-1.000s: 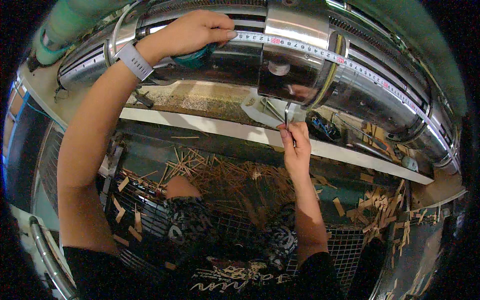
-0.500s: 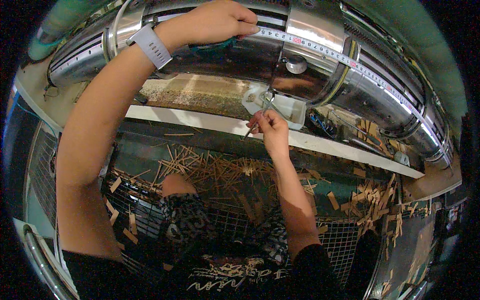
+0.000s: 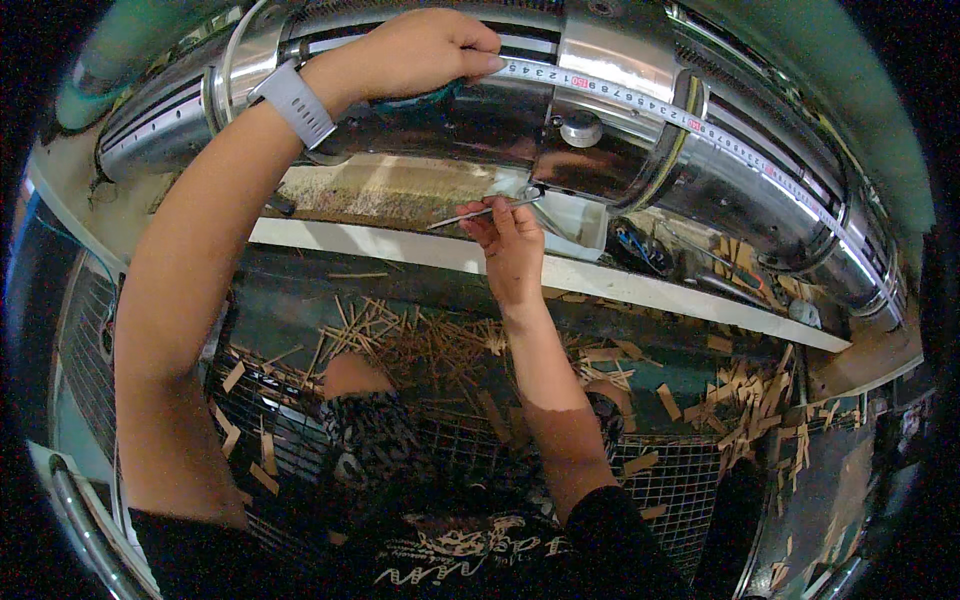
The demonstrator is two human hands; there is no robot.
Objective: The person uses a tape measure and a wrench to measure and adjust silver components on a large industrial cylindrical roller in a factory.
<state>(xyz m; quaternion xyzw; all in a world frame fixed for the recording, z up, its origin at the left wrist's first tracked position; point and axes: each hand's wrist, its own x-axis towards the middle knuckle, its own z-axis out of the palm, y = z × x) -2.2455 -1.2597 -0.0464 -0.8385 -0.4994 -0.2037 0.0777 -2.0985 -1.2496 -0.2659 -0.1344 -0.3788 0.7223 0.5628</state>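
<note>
My left hand [image 3: 430,52], with a grey watch strap on its wrist, reaches up to a long shiny metal cylinder [image 3: 620,50]. Its thumb and finger are closed on a white measuring tape [image 3: 640,100], which runs rightward along the cylinder past a yellow-striped band. Lower down, my right hand [image 3: 512,240] pinches a thin metal rod [image 3: 455,218] in its fingertips. The rod lies slightly tilted, and its right end reaches a small dark piece below the cylinder. A round metal knob [image 3: 580,130] sits on the cylinder's front, above my right hand.
A white plastic tray [image 3: 580,222] stands behind a pale ledge [image 3: 640,285], right of my right hand. Beside it lie blue wires [image 3: 637,245]. Many cardboard strips [image 3: 430,340] litter the floor and the wire grating [image 3: 680,495] around my legs.
My right hand has moved left and slightly up, and its rod has swung from steep to nearly level. My left hand stays at the tape; the view has shifted slightly.
</note>
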